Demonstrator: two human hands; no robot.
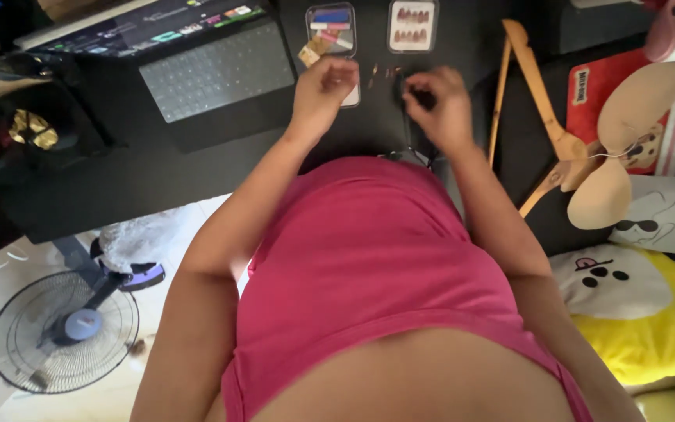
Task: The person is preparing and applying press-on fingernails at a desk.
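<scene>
My left hand is curled over the black desk, its fingers closed above a small pale card or tray edge. My right hand is closed around a small dark object whose kind I cannot tell. Between the hands lie a few tiny brown press-on nails. Just beyond them sit two clear boxes: one with coloured files and pads, one with rows of brown false nails.
An open laptop stands at the desk's left. A wooden hanger and a tan fan-shaped thing lie to the right, with a yellow plush toy below. A floor fan stands at lower left.
</scene>
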